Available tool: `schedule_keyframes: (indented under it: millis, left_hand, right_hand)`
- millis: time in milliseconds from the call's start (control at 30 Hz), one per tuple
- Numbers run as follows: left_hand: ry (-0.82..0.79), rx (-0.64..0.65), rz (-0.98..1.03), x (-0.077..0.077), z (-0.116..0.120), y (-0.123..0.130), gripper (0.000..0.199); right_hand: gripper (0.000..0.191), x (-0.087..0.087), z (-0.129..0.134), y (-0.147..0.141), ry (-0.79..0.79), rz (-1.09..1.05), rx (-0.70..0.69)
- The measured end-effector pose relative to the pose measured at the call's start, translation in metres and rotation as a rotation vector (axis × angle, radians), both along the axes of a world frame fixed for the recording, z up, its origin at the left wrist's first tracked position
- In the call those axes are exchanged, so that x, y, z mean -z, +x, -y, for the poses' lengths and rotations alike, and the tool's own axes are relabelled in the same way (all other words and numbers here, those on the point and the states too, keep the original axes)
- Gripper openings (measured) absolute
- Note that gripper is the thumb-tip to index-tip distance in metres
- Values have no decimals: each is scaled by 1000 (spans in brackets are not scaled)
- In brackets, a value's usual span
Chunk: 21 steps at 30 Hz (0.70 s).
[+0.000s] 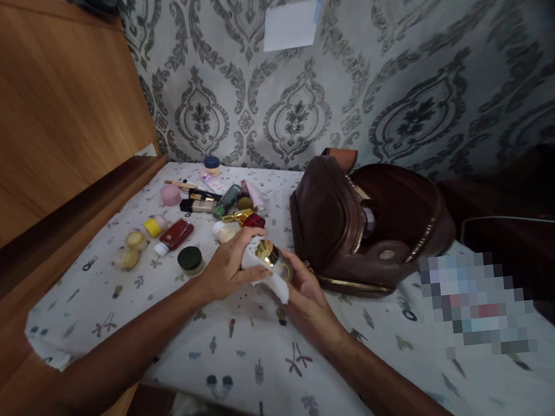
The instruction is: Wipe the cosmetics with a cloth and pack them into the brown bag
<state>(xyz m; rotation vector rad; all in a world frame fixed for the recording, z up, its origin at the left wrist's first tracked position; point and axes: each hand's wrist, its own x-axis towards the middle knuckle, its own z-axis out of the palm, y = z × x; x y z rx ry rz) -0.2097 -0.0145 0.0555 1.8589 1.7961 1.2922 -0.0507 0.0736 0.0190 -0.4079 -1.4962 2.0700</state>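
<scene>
My left hand (228, 265) pinches a white cloth (251, 257) against the top of a small jar (272, 258) with a gold lid. From the right, my right hand (306, 290) wraps its fingers round the jar's body. Both hands are above the patterned sheet (239, 368), near the middle of the view. Left of my left hand stands a jar with a dark green lid (190, 259). Just beyond the hands lie a white-capped bottle (223, 231) and a red item (253, 221).
An open brown leather bag (325, 223) stands at the right. Several cosmetics, including a red bottle (177, 235), a pink container (170, 194) and a blue-lidded jar (212, 166), lie at the back left. A wooden panel (45, 93) rises at the left; a pixelated item (478, 306) lies at the right.
</scene>
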Motion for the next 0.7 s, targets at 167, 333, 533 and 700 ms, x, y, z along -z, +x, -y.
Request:
schedule_keyframes:
  millis: [167,333,533,700]
  left_hand:
    - [52,43,-50,-2,0,-1,69]
    - [92,105,-84,0,0,-1,72]
    - [138,127,-166,9,0,2,74]
    - [121,117,-97,6,1,5,64]
  right_hand:
    - [49,-7,2,2,-181,18,-108]
    - [47,-8,-1,2,-322,57,-202]
    - [50,-5,-4,-1,-456,141,-205]
    - [56,-10,-3,0,-439,194,-273]
